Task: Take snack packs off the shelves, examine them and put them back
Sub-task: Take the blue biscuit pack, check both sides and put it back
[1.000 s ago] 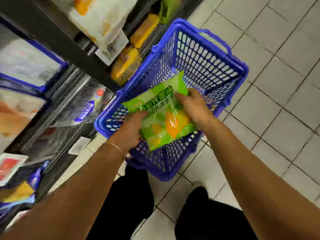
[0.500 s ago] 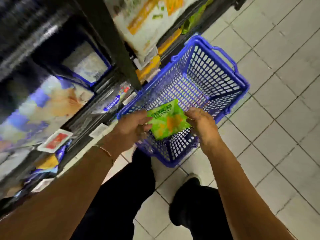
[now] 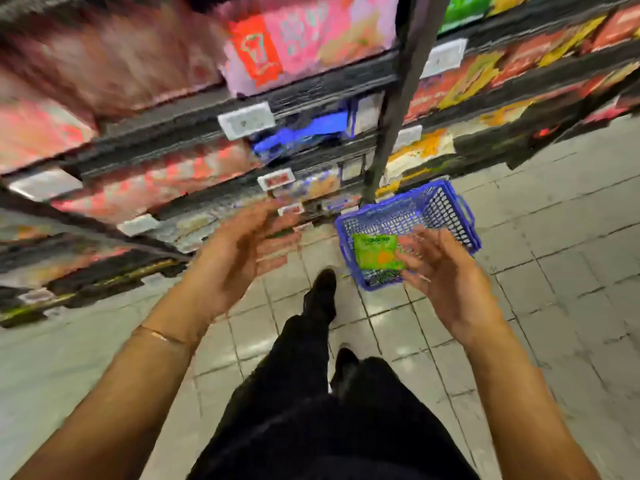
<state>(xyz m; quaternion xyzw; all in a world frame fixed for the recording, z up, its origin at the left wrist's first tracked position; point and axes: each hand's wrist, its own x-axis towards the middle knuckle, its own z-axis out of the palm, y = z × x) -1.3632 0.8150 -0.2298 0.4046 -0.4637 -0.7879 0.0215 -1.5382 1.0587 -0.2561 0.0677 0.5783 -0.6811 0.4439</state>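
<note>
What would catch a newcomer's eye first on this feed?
The blue basket on the tiled floor beside the shelves, with a green snack pack lying in it. Nearer the camera, both hands hover open and empty, left hand toward the shelves, right hand in front of the basket.

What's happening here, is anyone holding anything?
A person stands in a shop aisle beside stocked shelves. The left hand and right hand are both open, raised and empty. The green snack pack lies in the blue basket on the tiled floor; neither hand grips it. The frame is motion-blurred.
</note>
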